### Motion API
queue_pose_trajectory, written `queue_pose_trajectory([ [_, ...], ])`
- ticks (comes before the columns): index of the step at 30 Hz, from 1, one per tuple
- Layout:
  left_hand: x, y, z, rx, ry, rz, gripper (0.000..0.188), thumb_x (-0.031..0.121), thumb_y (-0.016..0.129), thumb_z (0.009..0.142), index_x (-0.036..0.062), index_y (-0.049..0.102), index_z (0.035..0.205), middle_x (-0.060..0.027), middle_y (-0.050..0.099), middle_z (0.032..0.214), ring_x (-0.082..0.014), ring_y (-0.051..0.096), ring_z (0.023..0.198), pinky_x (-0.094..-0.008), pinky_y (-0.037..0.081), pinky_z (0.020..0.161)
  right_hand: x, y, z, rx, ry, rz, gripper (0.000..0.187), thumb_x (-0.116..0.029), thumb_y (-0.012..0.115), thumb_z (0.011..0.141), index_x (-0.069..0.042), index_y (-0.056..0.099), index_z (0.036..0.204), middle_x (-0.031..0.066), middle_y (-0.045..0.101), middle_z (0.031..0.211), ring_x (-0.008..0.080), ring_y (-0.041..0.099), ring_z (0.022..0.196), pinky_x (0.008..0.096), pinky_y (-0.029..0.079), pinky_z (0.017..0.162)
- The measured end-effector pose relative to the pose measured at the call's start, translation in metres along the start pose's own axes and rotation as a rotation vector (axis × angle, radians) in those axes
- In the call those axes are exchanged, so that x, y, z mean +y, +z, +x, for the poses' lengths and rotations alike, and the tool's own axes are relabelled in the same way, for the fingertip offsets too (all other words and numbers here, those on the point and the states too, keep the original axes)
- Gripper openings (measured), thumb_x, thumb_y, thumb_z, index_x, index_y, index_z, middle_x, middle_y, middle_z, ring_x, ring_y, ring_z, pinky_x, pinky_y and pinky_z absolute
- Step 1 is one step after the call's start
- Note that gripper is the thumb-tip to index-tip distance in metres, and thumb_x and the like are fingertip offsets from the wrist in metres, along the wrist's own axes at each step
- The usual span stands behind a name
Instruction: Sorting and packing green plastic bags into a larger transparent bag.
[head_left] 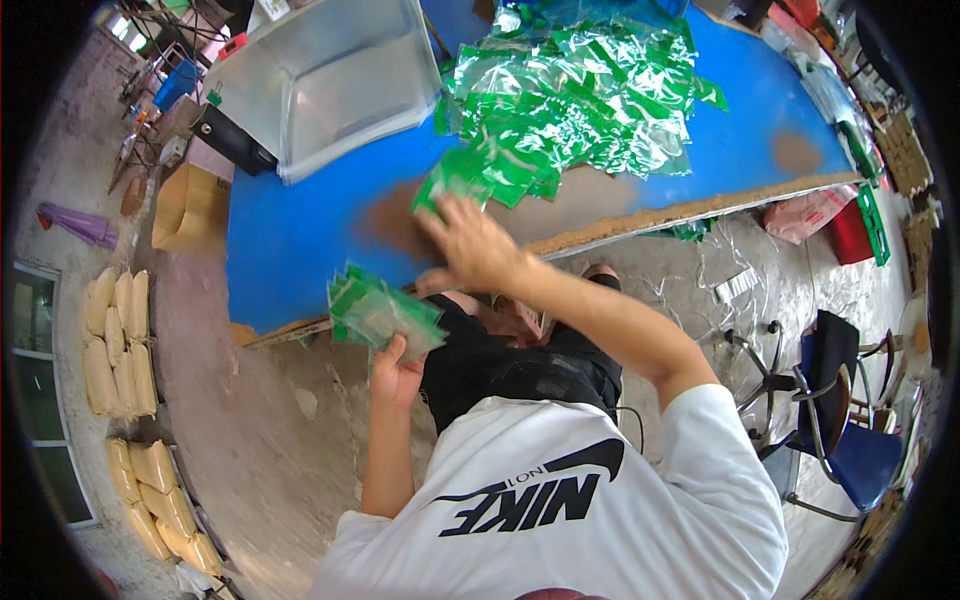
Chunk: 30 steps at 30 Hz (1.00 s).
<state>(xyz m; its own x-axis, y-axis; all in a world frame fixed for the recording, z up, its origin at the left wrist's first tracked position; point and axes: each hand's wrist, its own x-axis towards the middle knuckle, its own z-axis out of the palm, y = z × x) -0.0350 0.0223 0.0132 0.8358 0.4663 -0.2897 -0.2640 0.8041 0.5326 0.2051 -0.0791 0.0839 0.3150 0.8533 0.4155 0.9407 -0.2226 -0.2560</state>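
My left hand (398, 375) grips a small fanned stack of green and clear plastic bags (375, 312) at the table's near edge, thumb on top. Slightly blurred, my right hand (475, 245) reaches over the table with its fingers stretched out and thumb apart. Its fingertips are at a green bag (455, 178) on the near left side of the heap; whether they touch it is hard to tell. The large heap of shiny green and clear plastic bags (590, 95) covers the middle and far part of the blue table (290, 240).
A translucent plastic bin (345, 95) stands at the table's far left, beside a black cylindrical object (232, 140). An open cardboard box (190, 210) sits left of the table. Stacked sacks (120, 340) line the left wall. Wheeled chairs (850, 440) stand at the right.
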Motion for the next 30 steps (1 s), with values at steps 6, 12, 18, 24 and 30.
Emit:
queue_pose_trajectory([
  [6,-0.002,0.044,-0.008,-0.217,-0.139,-0.104,0.052,0.013,0.077,0.088,0.0060,0.055,0.134,-0.0103,0.059,0.139,-0.0274,0.056,0.130,-0.0478,0.047,0.111,-0.048,-0.001,-0.040,0.435,0.347,0.834,0.020,-0.006,0.067,0.094,-0.001,0.062,0.113,0.0141,0.066,0.096,0.0210,0.063,0.081,0.0331,0.053,0.073],
  [12,-0.004,0.010,0.011,0.086,-0.020,-0.059,0.055,0.016,0.076,0.090,0.0056,0.051,0.138,-0.0117,0.054,0.143,-0.0293,0.052,0.132,-0.0467,0.044,0.113,-0.010,-0.011,-0.004,0.410,0.232,0.447,0.042,-0.031,0.070,0.094,-0.002,0.061,0.123,0.0248,0.065,0.112,0.0373,0.063,0.108,0.0456,0.050,0.094],
  [18,0.008,0.017,-0.017,0.059,0.196,0.241,0.060,0.010,0.070,0.093,0.0028,0.041,0.145,-0.0098,0.057,0.137,-0.0274,0.056,0.126,-0.0445,0.045,0.108,0.095,0.003,0.014,0.171,0.535,-0.291,0.103,-0.085,0.054,0.077,-0.013,0.046,0.150,0.0332,0.032,0.154,0.0550,0.025,0.144,0.0700,0.018,0.114],
  [24,0.005,0.014,-0.031,-0.014,0.094,0.240,0.058,0.011,0.067,0.094,0.0049,0.042,0.145,-0.0075,0.057,0.139,-0.0252,0.055,0.128,-0.0437,0.044,0.110,0.092,-0.020,-0.021,-0.024,0.263,-0.173,0.092,-0.080,0.054,0.083,-0.017,0.046,0.150,0.0295,0.034,0.154,0.0510,0.024,0.146,0.0644,0.018,0.118],
  [30,-0.011,0.029,-0.021,-0.045,-0.006,0.217,0.059,0.008,0.071,0.090,0.0058,0.045,0.143,-0.0067,0.059,0.136,-0.0248,0.056,0.126,-0.0426,0.045,0.109,0.121,-0.044,-0.030,-0.091,0.223,-0.170,0.090,-0.076,0.058,0.083,-0.017,0.044,0.151,0.0255,0.034,0.155,0.0465,0.025,0.147,0.0618,0.019,0.119],
])
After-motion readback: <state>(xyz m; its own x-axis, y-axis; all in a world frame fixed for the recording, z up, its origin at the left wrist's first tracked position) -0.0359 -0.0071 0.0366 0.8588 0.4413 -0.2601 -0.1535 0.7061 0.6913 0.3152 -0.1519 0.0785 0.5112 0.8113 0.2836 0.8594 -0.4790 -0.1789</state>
